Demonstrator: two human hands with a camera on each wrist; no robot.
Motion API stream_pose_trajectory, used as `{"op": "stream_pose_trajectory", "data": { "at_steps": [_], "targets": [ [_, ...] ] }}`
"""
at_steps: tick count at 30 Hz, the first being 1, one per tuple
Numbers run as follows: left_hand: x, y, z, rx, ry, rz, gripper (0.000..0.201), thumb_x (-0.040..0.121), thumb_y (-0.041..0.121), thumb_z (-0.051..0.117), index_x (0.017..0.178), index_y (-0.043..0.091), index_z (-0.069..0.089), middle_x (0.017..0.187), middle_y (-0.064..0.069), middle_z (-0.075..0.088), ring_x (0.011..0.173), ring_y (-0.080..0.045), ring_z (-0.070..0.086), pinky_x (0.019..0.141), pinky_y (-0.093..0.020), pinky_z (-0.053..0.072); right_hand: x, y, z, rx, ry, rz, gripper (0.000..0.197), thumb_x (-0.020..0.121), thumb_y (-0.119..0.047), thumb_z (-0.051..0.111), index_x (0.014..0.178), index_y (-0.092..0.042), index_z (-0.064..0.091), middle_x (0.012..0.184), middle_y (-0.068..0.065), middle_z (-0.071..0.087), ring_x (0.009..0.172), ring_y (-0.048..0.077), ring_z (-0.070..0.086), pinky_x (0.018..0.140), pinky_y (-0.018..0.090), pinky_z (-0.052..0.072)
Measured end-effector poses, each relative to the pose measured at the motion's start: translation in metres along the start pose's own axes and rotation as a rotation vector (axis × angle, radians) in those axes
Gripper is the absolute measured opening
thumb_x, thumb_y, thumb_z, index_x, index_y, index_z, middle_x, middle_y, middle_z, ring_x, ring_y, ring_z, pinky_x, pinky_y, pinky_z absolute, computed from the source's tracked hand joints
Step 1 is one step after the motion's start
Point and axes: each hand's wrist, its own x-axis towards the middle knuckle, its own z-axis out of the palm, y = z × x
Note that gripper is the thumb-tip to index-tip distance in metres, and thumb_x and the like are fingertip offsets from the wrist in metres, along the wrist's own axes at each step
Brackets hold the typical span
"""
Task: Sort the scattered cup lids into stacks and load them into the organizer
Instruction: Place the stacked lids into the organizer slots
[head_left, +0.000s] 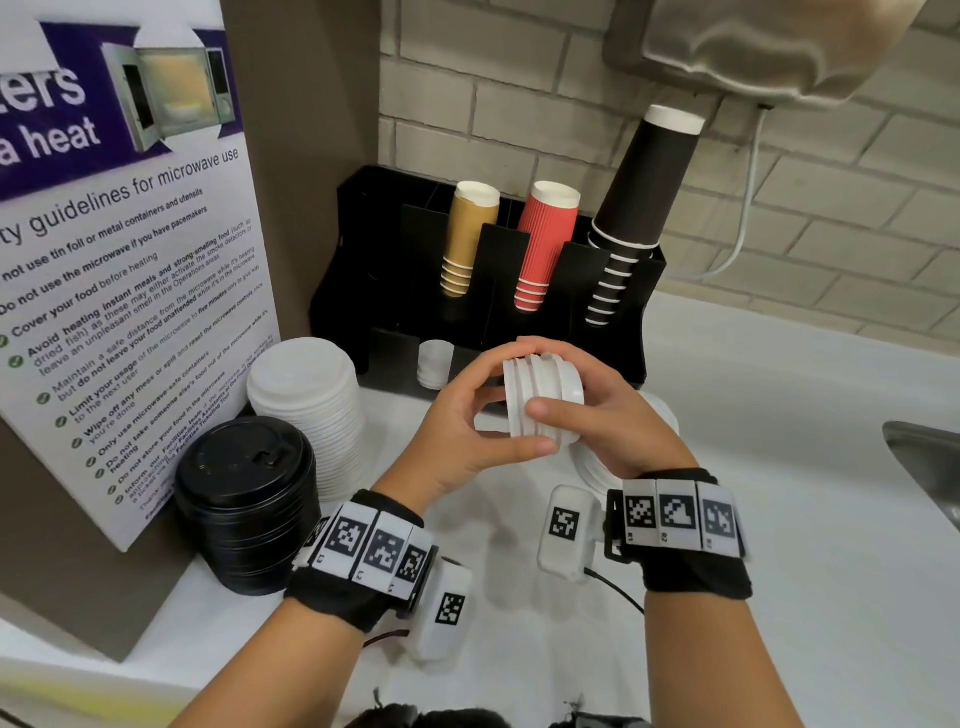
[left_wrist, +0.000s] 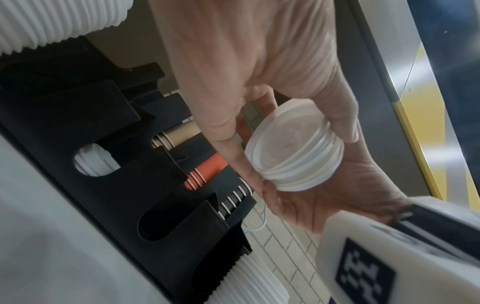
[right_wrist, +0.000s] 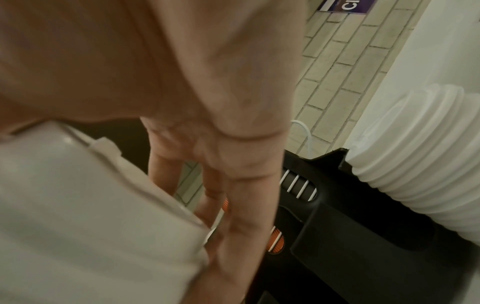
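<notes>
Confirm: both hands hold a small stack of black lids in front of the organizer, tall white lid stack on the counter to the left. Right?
Not quite: the small stack of lids is white, not black, as the head view shows. The black lids sit on the counter, untouched. The rest holds: left hand and right hand both hold the stack in front of the organizer, with the tall white lid stack at left.

Counter (head_left: 753, 467) open right; lid stacks (head_left: 306, 410) crowd left

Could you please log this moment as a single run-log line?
left hand: grips small white lid stack | right hand: grips same stack | organizer: one front slot holds lids
</notes>
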Motion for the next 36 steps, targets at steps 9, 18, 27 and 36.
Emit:
{"op": "stream_pose_trajectory", "data": {
  "at_steps": [9,18,27,36],
  "targets": [
    [-0.002,-0.004,0.001,0.046,0.088,0.004,0.072,0.065,0.028,0.085,0.128,0.036,0.05,0.122,0.016,0.055,0.116,-0.013,0.057,0.075,-0.03,0.058,0.003,-0.002,0.007,-0.121,0.087,0.06,0.061,0.058,-0.048,0.081,0.111,-0.033,0.057,0.105,0.006,0.069,0.096,0.028,0.068,0.082,0.058,0.054],
    [-0.001,-0.007,-0.004,0.109,0.13,-0.009,0.078,0.068,0.013,0.087,0.13,0.04,0.046,0.128,0.01,0.052,0.118,-0.015,0.054,0.079,-0.026,0.056,0.005,-0.005,0.004,-0.192,0.008,0.012,0.064,0.066,-0.024,0.085,0.124,-0.024,0.059,0.115,0.002,0.067,0.108,0.019,0.064,0.094,0.045,0.052],
    [0.007,-0.005,-0.017,0.212,0.268,-0.017,0.095,0.063,0.023,0.09,0.143,0.036,0.039,0.135,0.006,0.051,0.124,-0.014,0.052,0.098,-0.034,0.052,0.04,-0.017,0.008,-0.331,-0.083,0.008,0.063,0.062,-0.03,0.087,0.119,-0.032,0.059,0.112,-0.007,0.066,0.105,0.009,0.064,0.089,0.034,0.055],
    [0.015,-0.003,-0.027,0.165,0.322,-0.011,0.1,0.062,0.024,0.091,0.145,0.036,0.036,0.142,0.0,0.046,0.131,-0.019,0.047,0.103,-0.047,0.048,0.072,-0.022,0.01,-0.334,-0.186,0.034,0.061,0.064,-0.025,0.087,0.117,-0.031,0.058,0.113,0.005,0.065,0.106,0.018,0.063,0.088,0.048,0.055]
  ]
}}
